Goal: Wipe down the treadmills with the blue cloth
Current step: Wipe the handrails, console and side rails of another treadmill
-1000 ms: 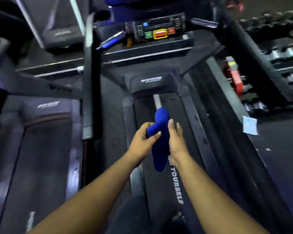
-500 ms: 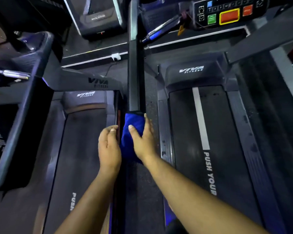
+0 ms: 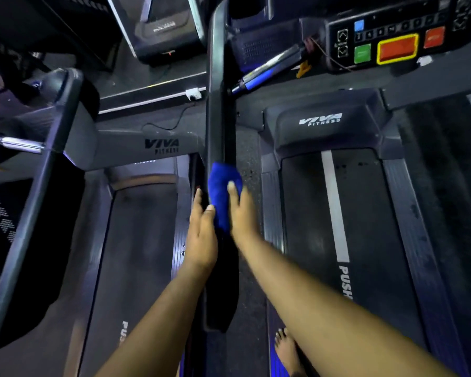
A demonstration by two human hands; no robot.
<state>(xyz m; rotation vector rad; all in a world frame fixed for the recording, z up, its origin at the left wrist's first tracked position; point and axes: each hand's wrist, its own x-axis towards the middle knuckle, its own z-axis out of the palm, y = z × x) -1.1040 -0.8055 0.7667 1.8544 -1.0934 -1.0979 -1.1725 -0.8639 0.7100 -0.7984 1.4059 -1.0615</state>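
Blue cloth wrapped over the handrail, both hands on it.

The folded blue terry cloth [image 3: 223,191] sits draped over the long dark padded handrail [image 3: 219,104], which runs from 12 o'clock down to centre frame between two treadmills. Right hand [image 3: 242,213] grips the cloth from its 3 o'clock side, thumb curled over the top, likely so the fabric hugs the rail on a stroke. Left hand [image 3: 201,232] lies flat against the cloth's 9 o'clock side, fingers straight, pressing rather than clasping; probably steadying. Right treadmill's black belt with white stripe [image 3: 335,213] lies at 3 o'clock, its control console with coloured buttons [image 3: 397,39] at 1 o'clock. Left treadmill's dark belt [image 3: 139,240] at 9 o'clock. Judged: rail wiping under way, belts and console not yet reached.
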